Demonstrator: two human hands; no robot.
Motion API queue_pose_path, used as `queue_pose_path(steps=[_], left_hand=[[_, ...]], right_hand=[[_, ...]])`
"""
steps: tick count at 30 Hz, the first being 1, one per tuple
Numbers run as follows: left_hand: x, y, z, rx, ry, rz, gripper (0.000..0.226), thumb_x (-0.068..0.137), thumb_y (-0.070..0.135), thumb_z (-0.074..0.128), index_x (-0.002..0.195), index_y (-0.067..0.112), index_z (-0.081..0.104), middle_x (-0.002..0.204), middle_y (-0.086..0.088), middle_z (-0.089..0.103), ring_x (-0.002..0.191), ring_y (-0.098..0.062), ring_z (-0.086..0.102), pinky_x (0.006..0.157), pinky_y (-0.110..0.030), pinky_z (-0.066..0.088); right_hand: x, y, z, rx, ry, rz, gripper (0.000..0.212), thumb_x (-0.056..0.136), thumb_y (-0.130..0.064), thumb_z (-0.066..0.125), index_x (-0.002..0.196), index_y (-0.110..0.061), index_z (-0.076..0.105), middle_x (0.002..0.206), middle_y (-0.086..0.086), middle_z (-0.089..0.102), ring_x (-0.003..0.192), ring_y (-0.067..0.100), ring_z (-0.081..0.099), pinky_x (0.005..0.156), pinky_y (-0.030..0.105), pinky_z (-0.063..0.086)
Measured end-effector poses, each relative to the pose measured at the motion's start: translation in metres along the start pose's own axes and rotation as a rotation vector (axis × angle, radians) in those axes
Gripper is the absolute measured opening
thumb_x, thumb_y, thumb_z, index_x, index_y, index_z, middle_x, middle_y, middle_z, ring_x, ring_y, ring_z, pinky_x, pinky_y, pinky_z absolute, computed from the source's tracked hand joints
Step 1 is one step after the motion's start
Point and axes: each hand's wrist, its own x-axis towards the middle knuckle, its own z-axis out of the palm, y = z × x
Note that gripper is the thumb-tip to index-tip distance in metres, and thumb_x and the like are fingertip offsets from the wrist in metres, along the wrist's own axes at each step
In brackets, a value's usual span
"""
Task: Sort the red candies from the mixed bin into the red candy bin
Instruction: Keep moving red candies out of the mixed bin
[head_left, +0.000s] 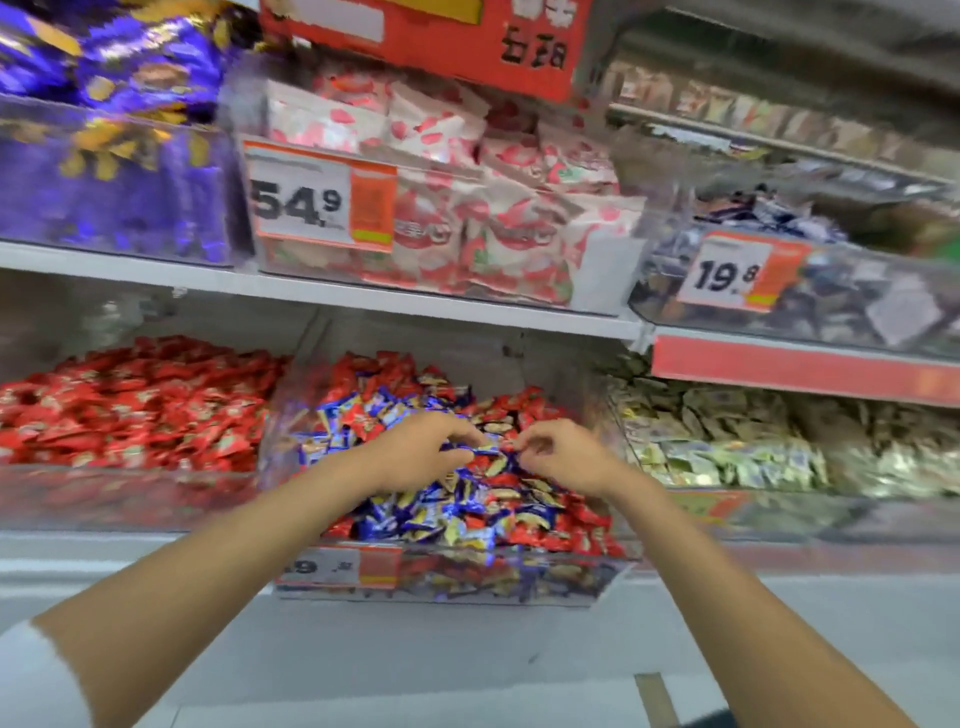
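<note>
Red candies (571, 535) lie mixed with blue candies (415, 514) in the mixed bin (452, 579), a clear-walled tub in the middle of the lower shelf. Most reds show along its 4 o'clock edge and at the back, near 12.

Both hands meet over the centre of the heap, probably so one can part the wrappers while the other picks. The left hand (415, 452) has a narrow grip, thumb and fingers curled toward each other on the pile. The right hand (563, 454) is pinched just as tight, fingertips on the candies. Blur hides whether either grip holds a wrapper, so I cannot tell.

Just beside the mixed bin at 9 o'clock stands the red candy bin (130, 493), heaped with red only, which makes for a short sideways carry. At 3 o'clock sits a bin of pale candies (727, 447).

A white shelf board (311, 288) runs above, carrying pink-and-white packets (467, 208) at 12 o'clock and purple packets (104, 156) at 10. Grey floor (467, 665) lies at 6.
</note>
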Motion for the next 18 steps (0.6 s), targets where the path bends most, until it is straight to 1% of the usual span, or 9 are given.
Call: queue_pose_path(steps=[2,4,6,9,10,12,14,16,18], left_hand=[[0.014,0.002,0.011,0.036,-0.056,-0.019,0.033,0.098,0.024,0.051,0.13,0.017,0.058,0.135,0.002,0.055,0.123,-0.013,0.05,0.091,-0.017,0.035],[0.024,0.001,0.018,0.118,-0.103,-0.047,0.032,0.096,0.03,0.054,0.125,0.019,0.06,0.126,0.004,0.061,0.115,-0.014,0.055,0.088,-0.022,0.038],[0.027,-0.003,0.02,0.181,-0.15,-0.086,0.031,0.093,0.038,0.058,0.12,0.023,0.063,0.116,0.008,0.065,0.108,-0.013,0.058,0.091,-0.027,0.039],[0.029,-0.008,0.016,0.278,-0.19,-0.101,0.034,0.091,0.045,0.057,0.12,0.03,0.063,0.112,0.009,0.065,0.105,-0.013,0.057,0.095,-0.034,0.04],[0.029,-0.009,0.015,0.317,-0.19,-0.098,0.033,0.091,0.047,0.057,0.119,0.031,0.063,0.107,0.011,0.065,0.102,-0.011,0.057,0.094,-0.034,0.039],[0.029,-0.01,0.013,0.325,-0.184,-0.105,0.028,0.091,0.045,0.057,0.114,0.032,0.066,0.087,0.018,0.06,0.087,-0.006,0.053,0.087,-0.031,0.033],[0.029,-0.013,0.008,0.274,-0.182,-0.128,0.022,0.09,0.041,0.061,0.107,0.03,0.068,0.074,0.022,0.053,0.076,-0.001,0.051,0.083,-0.03,0.031],[0.029,-0.015,0.004,0.2,-0.131,-0.118,0.013,0.087,0.038,0.065,0.1,0.035,0.068,0.084,0.022,0.058,0.089,-0.004,0.057,0.088,-0.034,0.037],[0.028,-0.008,0.005,0.045,-0.067,-0.061,0.011,0.085,0.039,0.067,0.096,0.04,0.068,0.101,0.023,0.061,0.104,-0.005,0.056,0.097,-0.036,0.039]], right_hand=[[0.0,-0.003,-0.004,0.027,-0.076,-0.001,0.015,0.084,-0.012,0.071,0.099,-0.009,0.07,0.087,0.007,0.069,0.077,0.01,0.059,0.072,0.025,0.048],[0.0,-0.002,-0.001,-0.001,-0.163,-0.01,0.018,0.086,-0.019,0.07,0.097,-0.005,0.071,0.081,0.005,0.068,0.067,0.005,0.056,0.064,0.02,0.043],[-0.001,0.0,0.009,-0.058,-0.211,0.0,0.018,0.09,-0.023,0.066,0.086,-0.006,0.071,0.073,0.005,0.065,0.057,0.005,0.05,0.058,0.02,0.039],[-0.003,-0.001,0.015,-0.067,-0.112,0.004,0.023,0.09,-0.021,0.066,0.067,-0.015,0.065,0.064,-0.006,0.059,0.055,0.002,0.047,0.055,0.019,0.037],[-0.005,-0.004,0.013,-0.054,-0.054,-0.002,0.024,0.089,-0.02,0.066,0.065,-0.014,0.064,0.064,-0.007,0.059,0.057,0.002,0.049,0.057,0.019,0.038],[-0.013,-0.01,0.004,0.016,0.054,-0.001,0.019,0.086,-0.013,0.064,0.068,-0.007,0.066,0.072,-0.001,0.067,0.064,0.004,0.055,0.058,0.019,0.041],[-0.022,-0.014,-0.007,0.118,0.16,0.024,0.013,0.082,-0.009,0.065,0.069,-0.008,0.065,0.076,0.002,0.069,0.069,0.008,0.061,0.064,0.023,0.049],[-0.027,-0.014,-0.015,0.275,0.226,0.051,0.012,0.079,-0.005,0.066,0.07,-0.009,0.06,0.071,0.002,0.067,0.068,0.011,0.067,0.07,0.034,0.058],[-0.031,-0.015,-0.021,0.375,0.226,0.04,0.017,0.08,0.0,0.064,0.073,-0.011,0.054,0.069,0.001,0.063,0.063,0.011,0.067,0.072,0.041,0.06]])
